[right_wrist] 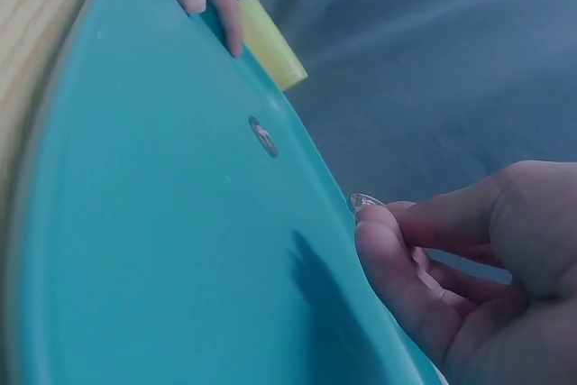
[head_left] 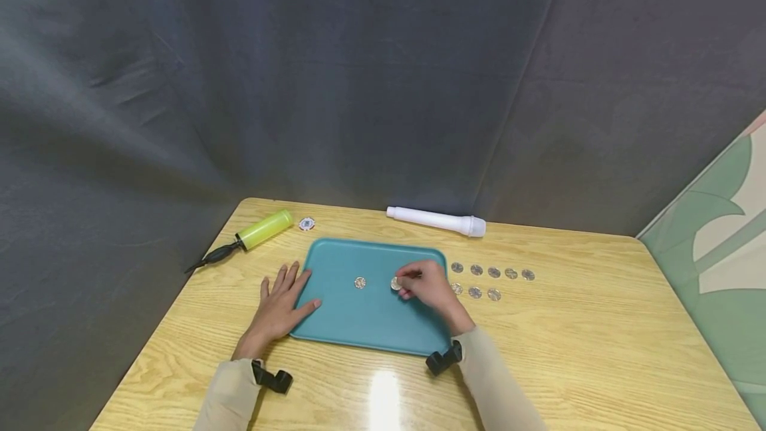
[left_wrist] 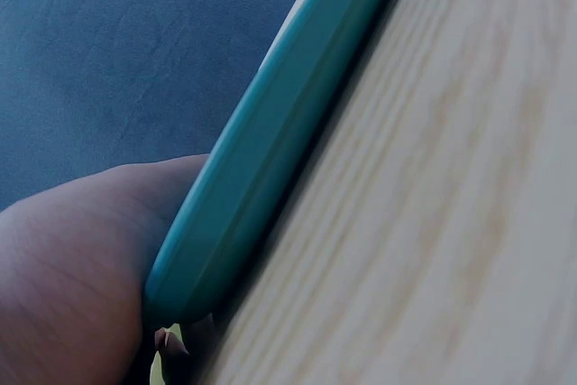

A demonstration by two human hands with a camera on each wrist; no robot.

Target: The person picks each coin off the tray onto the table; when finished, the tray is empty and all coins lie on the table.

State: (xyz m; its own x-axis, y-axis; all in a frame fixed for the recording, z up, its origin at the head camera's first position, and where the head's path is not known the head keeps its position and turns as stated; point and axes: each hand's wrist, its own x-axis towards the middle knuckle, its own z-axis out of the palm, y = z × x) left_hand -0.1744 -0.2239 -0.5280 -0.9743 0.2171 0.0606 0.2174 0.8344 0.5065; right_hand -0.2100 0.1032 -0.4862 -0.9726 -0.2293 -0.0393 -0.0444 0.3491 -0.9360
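Note:
A small round coin (head_left: 395, 283) is pinched between the thumb and fingertips of my right hand (head_left: 426, 285), above the right half of the teal tray (head_left: 371, 331). In the right wrist view, this coin (right_wrist: 364, 201) shows at the fingertips, tilted, with a shadow on the tray below. Another coin (head_left: 360, 283) lies flat near the tray's middle. My left hand (head_left: 276, 306), fingers spread, rests over the tray's left edge, its thumb reaching onto the tray. Part of that hand (left_wrist: 81, 259) appears against the tray rim (left_wrist: 261, 160) in the left wrist view.
Right of the tray, several similar coins (head_left: 493, 273) lie in two rows on the wooden table (head_left: 586, 324). Behind the tray are a white microphone-shaped stick (head_left: 437, 220) and a poker chip (head_left: 306, 223). A yellow-green hand pump (head_left: 263, 229) with a black end lies back left.

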